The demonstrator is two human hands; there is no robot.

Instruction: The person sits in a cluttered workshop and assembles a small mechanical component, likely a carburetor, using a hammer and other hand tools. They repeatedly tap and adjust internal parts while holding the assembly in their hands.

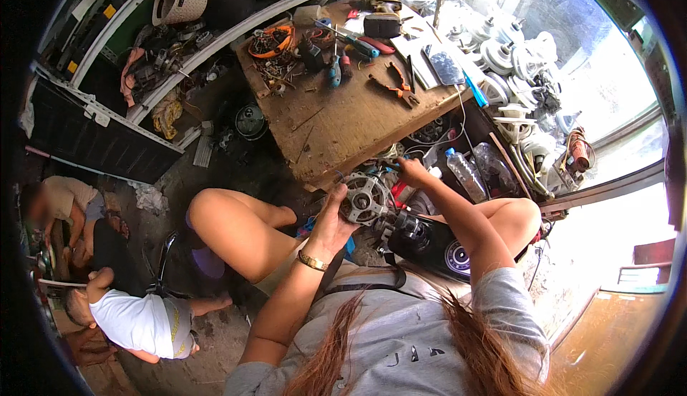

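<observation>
Head-cam view looking down on a seated person in a grey T-shirt, w/ a round, spoked metal housing (363, 201) held up above the lap, near the centre of the pic. L hand (330, 228) is at the housing's 8 o'clock, part-closed on the rim, thumb up along the near side; gold watch (313, 261) on that wrist. R hand (415, 173) is just beyond the housing at its 2 o'clock, fingers curled; can't tell if it grips anything or touches the housing.

Clock positions below are from the housing. Wooden worktop (308, 135) at 12, near edge just past the hands. On it: orange-handled pliers (397, 86) btwn 12 & 1, phone (445, 65) at 1, cordless drill (383, 20) at 12, blue-handled screwdriver (334, 72) btwn 11 & 12, orange-rimmed bowl (272, 40) at 11. Clear plastic bottle (465, 174) btwn 2 & 3; pile of white parts (501, 54) btwn 1 & 2. Black object w/ round emblem (458, 256) on the lap at 4. Well apart: person in white shirt (143, 322) at 8, another person in tan top (70, 199) at 9
</observation>
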